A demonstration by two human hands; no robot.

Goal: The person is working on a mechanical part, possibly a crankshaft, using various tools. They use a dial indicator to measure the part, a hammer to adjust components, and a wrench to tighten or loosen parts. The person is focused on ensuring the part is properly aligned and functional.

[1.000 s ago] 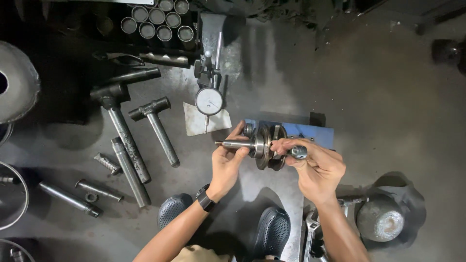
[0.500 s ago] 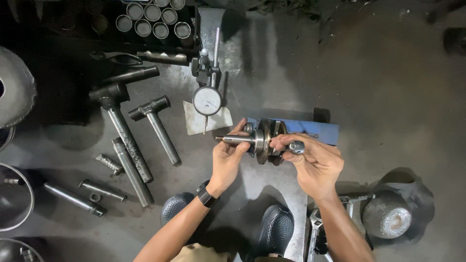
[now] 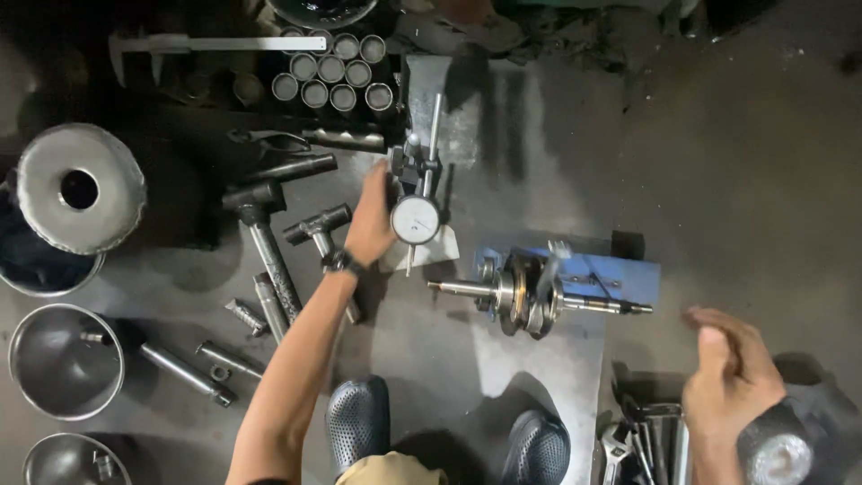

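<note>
Two hands, two jobs: my left hand (image 3: 370, 220) curls against the dial gauge (image 3: 416, 218) on its stand, fingers wrapped at its left side, though whether I actually grip it I cannot tell. My right hand (image 3: 732, 377) hangs free and loosely spread near the floor's lower right edge, holding nothing. Between them the crankshaft (image 3: 525, 295) lies level across the blue block (image 3: 620, 274), so its ends stay reachable for measuring.
</note>
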